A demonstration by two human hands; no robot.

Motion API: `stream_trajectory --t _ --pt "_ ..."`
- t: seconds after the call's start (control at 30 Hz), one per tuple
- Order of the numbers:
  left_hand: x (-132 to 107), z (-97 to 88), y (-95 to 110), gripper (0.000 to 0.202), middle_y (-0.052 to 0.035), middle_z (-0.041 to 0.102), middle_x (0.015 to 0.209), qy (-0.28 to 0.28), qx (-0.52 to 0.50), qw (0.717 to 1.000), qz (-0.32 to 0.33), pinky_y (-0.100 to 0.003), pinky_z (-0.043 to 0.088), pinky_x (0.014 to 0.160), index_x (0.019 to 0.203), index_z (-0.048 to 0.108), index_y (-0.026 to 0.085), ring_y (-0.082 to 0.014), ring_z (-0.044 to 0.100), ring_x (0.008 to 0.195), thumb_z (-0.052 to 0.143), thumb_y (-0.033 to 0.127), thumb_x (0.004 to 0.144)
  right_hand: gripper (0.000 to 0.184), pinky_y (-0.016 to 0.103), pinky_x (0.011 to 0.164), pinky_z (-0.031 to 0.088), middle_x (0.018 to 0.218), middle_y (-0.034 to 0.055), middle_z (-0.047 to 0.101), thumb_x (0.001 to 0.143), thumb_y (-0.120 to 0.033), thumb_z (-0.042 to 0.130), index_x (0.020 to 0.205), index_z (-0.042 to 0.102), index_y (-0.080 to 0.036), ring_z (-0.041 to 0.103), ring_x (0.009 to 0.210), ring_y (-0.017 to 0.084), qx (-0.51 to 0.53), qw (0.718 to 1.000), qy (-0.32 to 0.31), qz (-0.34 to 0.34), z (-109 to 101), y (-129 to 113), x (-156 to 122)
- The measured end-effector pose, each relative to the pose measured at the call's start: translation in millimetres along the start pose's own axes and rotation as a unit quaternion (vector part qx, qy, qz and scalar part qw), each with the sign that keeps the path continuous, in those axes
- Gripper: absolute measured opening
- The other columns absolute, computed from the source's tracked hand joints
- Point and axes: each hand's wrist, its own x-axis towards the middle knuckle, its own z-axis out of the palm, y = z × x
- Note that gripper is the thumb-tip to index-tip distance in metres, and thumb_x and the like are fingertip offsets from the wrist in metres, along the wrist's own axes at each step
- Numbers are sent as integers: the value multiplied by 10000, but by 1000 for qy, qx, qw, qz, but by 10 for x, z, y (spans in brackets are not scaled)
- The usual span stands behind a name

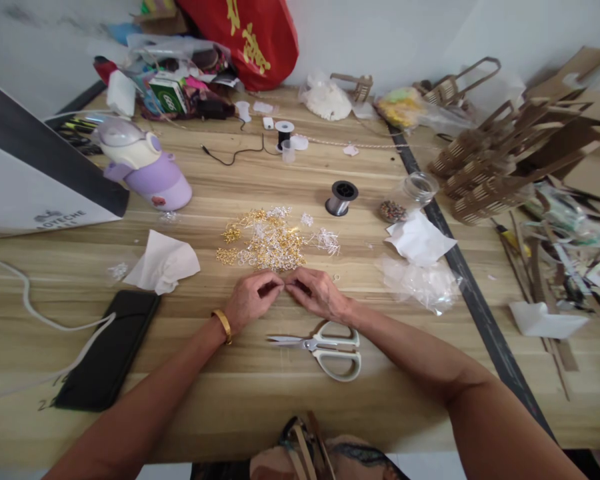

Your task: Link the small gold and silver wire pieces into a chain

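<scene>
My left hand (253,298), with a gold bangle on its wrist, and my right hand (316,292) meet fingertip to fingertip on the wooden table (260,393). Both are pinched closed on something too small to name. Just beyond them lies a pile of gold and silver beads and findings (267,240). White-handled scissors (325,347) lie closed on the table right below my hands.
A wire spool (341,198) and a tipped glass jar of beads (410,193) sit beyond right. White tissue (164,263), a black phone (107,350) and a purple bottle (147,170) lie left. Clear plastic bags (420,280) and cardboard pieces (500,160) crowd the right.
</scene>
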Motion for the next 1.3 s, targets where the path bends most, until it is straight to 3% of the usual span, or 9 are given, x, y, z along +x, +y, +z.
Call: stream_trajectory --t 0.33,0.5,0.6,0.67,0.8,0.9,1.03,1.3 --pt "30 -19 -121 145 -5 601 660 -58 -85 993 -57 -224 423 588 749 600 148 -116 531 612 552 264 821 114 250 660 469 822 53 617 938 -246 477 950 560 -168 577 718 138 -38 999 -31 18 -73 -67 39" --pt "36 -34 -150 175 -18 608 665 -70 -98 990 -70 -233 433 587 747 608 139 -123 538 615 561 297 805 132 244 651 438 864 60 615 951 -232 442 963 554 -165 561 720 136 -135 988 -71 17 -160 -112 106" --pt "41 -45 -156 189 -25 614 675 -69 -114 988 -77 -237 439 591 751 612 133 -124 543 618 568 312 798 169 243 643 403 873 74 620 958 -213 415 966 572 -154 561 749 148 -226 969 -96 14 -319 -87 159" --pt "43 -54 -155 201 -27 613 681 -70 -128 986 -78 -237 440 591 747 610 130 -123 543 620 572 322 795 200 240 620 369 863 71 630 967 -215 399 962 590 -158 564 741 151 -288 951 -103 50 -503 3 193" --pt "43 -63 -152 211 -25 612 689 -74 -146 983 -78 -232 434 585 740 606 129 -115 534 614 573 330 793 208 248 597 321 933 83 658 950 -254 436 994 618 -164 591 767 169 -387 905 -83 156 -946 352 233" --pt "43 -57 -162 209 -22 611 680 -71 -146 984 -79 -230 433 581 735 609 131 -115 534 611 577 331 789 206 252 576 288 986 91 664 929 -238 462 1002 642 -171 607 800 180 -430 871 -132 195 -1161 601 236" --pt "46 -43 -189 201 -28 620 679 -65 -146 985 -70 -238 449 594 732 608 133 -123 550 621 577 325 785 220 249 572 268 1000 82 667 930 -246 452 989 654 -181 611 796 176 -450 849 -186 204 -1211 715 259" --pt "41 -34 -215 187 -26 621 675 -61 -155 984 -68 -237 457 593 735 608 137 -122 555 618 578 315 786 233 270 599 270 953 141 661 942 -185 421 916 638 -105 589 794 185 -471 827 -270 146 -1168 601 395"
